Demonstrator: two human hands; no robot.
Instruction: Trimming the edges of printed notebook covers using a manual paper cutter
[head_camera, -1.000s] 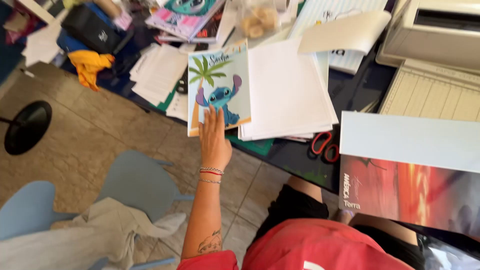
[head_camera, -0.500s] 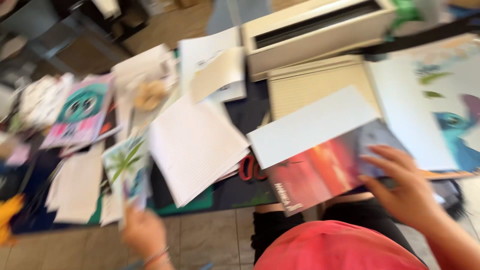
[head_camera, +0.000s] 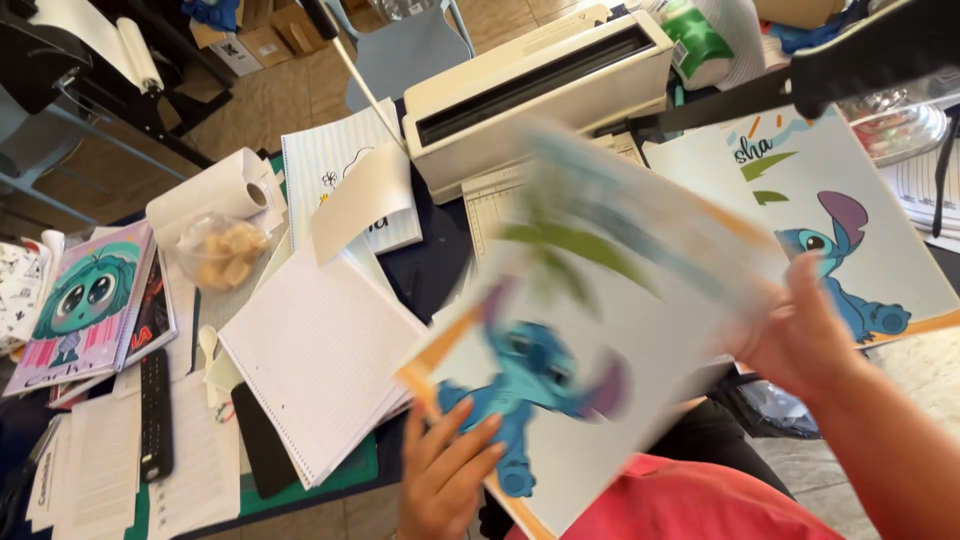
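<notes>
At the far left a pink notebook with a green-haired cartoon face (head_camera: 78, 305) is lying on the cluttered table (head_camera: 432, 268), and just beside it a black remote control (head_camera: 154, 412) is resting on white sheets. Behind them a paper roll (head_camera: 205, 195) is lying next to a clear bag with pale pieces (head_camera: 218, 250). Toward the middle, a stack of lined white paper (head_camera: 318, 362) is sitting on a green cutting mat (head_camera: 345, 478). The left hand (head_camera: 447, 470) is gripping the lower edge of a large printed cover with a blue cartoon creature (head_camera: 590, 340), with its fingers (head_camera: 470, 445) spreading over the front of the sheet. The cover is blurred, tilted, and it is being held in the air above the table edge and above the person's red clothing (head_camera: 690, 505). Behind the cover a cream-coloured machine with a long slot (head_camera: 545, 85) is standing on the table. The right hand (head_camera: 805, 340) is closing on the right edge of the same cover. At the far right a second cover with the same blue creature (head_camera: 860, 245) is lying flat on the table, under a black lever arm (head_camera: 800, 85).
</notes>
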